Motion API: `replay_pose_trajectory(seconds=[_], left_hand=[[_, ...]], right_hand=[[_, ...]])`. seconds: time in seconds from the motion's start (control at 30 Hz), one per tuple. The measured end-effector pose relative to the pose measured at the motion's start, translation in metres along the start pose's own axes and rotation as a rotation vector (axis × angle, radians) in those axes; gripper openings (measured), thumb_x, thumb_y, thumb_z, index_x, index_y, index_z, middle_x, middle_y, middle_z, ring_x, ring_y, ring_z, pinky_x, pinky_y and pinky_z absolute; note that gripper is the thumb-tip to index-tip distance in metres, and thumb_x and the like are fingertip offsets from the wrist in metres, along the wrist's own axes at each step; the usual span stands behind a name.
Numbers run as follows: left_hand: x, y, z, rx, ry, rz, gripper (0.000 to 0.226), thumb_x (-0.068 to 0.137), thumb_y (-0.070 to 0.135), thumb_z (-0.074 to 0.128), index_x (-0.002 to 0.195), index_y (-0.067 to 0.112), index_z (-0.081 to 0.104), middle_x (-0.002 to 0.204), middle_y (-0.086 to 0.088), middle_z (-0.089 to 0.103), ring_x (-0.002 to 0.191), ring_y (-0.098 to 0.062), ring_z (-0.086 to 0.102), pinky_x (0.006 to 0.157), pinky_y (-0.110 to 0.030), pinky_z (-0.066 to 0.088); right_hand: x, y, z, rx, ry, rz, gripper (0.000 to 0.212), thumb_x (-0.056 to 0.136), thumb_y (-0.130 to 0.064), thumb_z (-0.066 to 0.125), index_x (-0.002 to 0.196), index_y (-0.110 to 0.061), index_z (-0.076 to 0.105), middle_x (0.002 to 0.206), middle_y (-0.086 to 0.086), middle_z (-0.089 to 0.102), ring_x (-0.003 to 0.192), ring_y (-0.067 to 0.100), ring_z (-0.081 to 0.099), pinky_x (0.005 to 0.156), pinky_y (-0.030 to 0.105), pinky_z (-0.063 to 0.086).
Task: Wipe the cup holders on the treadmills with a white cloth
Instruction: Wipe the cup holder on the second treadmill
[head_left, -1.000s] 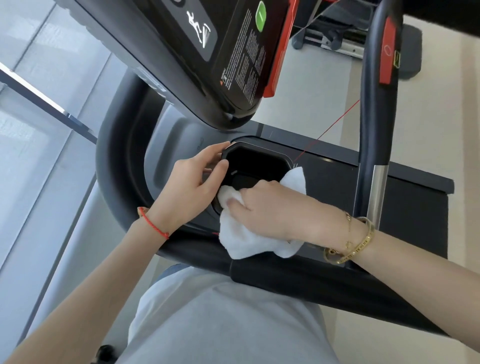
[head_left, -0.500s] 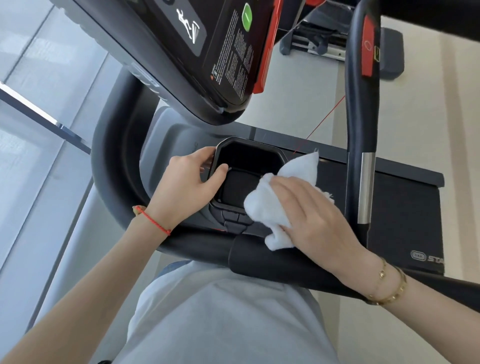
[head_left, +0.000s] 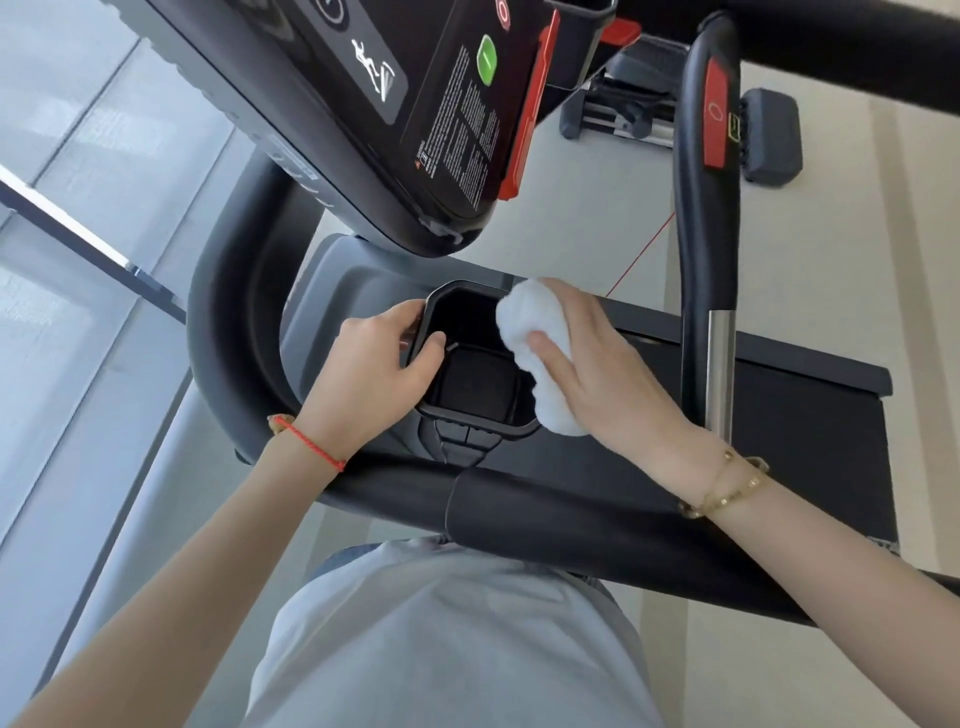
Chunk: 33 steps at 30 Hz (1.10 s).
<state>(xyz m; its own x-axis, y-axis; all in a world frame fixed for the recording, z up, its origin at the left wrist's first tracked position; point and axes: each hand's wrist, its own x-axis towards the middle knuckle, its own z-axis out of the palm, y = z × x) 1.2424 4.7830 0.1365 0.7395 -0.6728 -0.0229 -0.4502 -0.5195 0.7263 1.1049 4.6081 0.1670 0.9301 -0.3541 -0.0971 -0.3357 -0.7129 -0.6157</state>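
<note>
While the left hand (head_left: 371, 371) grips the left rim of the black cup holder (head_left: 475, 387), thumb hooked inside, the white cloth (head_left: 535, 353) bunched on its right rim, right hand (head_left: 602, 374) fingers closed around it.

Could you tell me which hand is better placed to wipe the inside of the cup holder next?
The right hand: it already grips the white cloth against the cup holder rim's right side. The left hand has no cloth and grips the opposite rim.
</note>
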Motion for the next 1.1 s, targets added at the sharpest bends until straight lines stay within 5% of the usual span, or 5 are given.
replay_pose_trajectory(seconds=[0.17, 0.5, 0.77, 0.97, 1.1], left_hand=[[0.001, -0.003, 0.003, 0.042, 0.022, 0.027, 0.018, 0.096, 0.029, 0.056, 0.108, 0.020, 0.066, 0.080, 0.003, 0.072, 0.080, -0.016, 0.070, 0.077, -0.029, 0.055], [0.001, -0.002, 0.001, 0.048, 0.049, -0.010, 0.041, 0.086, 0.051, 0.044, 0.093, 0.019, 0.069, 0.074, -0.007, 0.072, 0.074, -0.027, 0.069, 0.074, -0.043, 0.057], [0.002, -0.005, 0.001, 0.049, 0.049, 0.008, 0.045, 0.083, 0.050, 0.042, 0.084, 0.012, 0.067, 0.072, -0.009, 0.070, 0.073, -0.027, 0.068, 0.073, -0.042, 0.052], [0.001, -0.005, 0.002, 0.071, 0.071, 0.024, 0.025, 0.091, 0.032, 0.056, 0.086, 0.011, 0.069, 0.074, -0.007, 0.071, 0.078, -0.025, 0.068, 0.071, -0.016, 0.045], [0.003, -0.007, 0.003, 0.052, 0.078, 0.073, 0.043, 0.084, 0.043, 0.046, 0.089, 0.007, 0.069, 0.074, -0.010, 0.071, 0.077, -0.026, 0.068, 0.074, -0.031, 0.048]], right_hand=[[0.030, 0.000, -0.004, -0.115, -0.140, -0.057, 0.043, 0.102, -0.036, 0.041, 0.141, -0.020, 0.032, 0.143, 0.001, 0.040, 0.115, 0.024, 0.049, 0.086, 0.032, 0.036], [0.039, 0.003, -0.013, -0.219, -0.174, -0.077, 0.034, 0.100, -0.035, 0.047, 0.126, -0.014, 0.042, 0.112, -0.003, 0.050, 0.093, 0.020, 0.046, 0.075, 0.031, 0.031], [0.072, -0.021, 0.003, -0.501, -0.156, -0.302, 0.035, 0.098, -0.039, 0.051, 0.118, -0.010, 0.045, 0.107, 0.008, 0.061, 0.089, 0.036, 0.058, 0.069, 0.039, 0.040], [0.053, 0.001, -0.013, -0.327, -0.202, -0.117, 0.028, 0.097, -0.038, 0.051, 0.112, -0.015, 0.045, 0.094, 0.000, 0.050, 0.085, 0.026, 0.049, 0.068, 0.034, 0.033], [0.060, -0.003, -0.014, -0.389, -0.227, -0.179, 0.026, 0.097, -0.038, 0.053, 0.095, -0.018, 0.036, 0.078, -0.004, 0.042, 0.078, 0.024, 0.047, 0.059, 0.034, 0.030]])
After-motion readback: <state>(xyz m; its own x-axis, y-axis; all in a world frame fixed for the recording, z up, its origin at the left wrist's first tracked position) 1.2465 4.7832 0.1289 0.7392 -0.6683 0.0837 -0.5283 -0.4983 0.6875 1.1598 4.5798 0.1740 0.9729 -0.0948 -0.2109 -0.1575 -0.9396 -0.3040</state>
